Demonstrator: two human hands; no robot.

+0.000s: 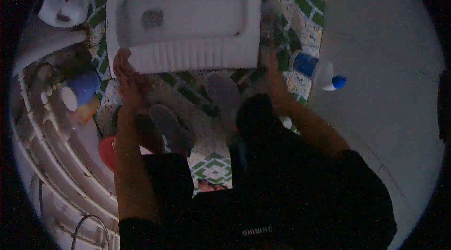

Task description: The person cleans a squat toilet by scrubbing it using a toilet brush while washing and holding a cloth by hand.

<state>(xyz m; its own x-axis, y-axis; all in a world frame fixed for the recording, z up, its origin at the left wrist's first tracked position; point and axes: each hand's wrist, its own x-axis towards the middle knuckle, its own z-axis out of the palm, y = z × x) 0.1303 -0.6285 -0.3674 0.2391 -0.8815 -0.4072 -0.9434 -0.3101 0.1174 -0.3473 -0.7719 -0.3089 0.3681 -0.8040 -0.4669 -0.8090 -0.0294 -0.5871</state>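
Note:
A white squat toilet (183, 55) with a ribbed footrest is set in the floor ahead of me. By its near left corner is my left hand (130, 78), fingers reaching forward over the rim; it looks open, with no held thing discernible in the dim light. My right hand (274, 78) is seen edge-on past the toilet's near right corner. Its fingers stretch forward, somewhat blurred, and nothing shows in them. Just right of that hand lies a clear bottle (323, 72) with a blue label and blue cap, on its side.
Pale pipes (51, 128) run along the left wall. Near them are a white jug (66, 3), a blue round container (82, 88) and a red object (107, 151) partly behind my left forearm. My shoes stand on green-and-white patterned tiles (213, 168). A grey wall (376, 62) rises at right.

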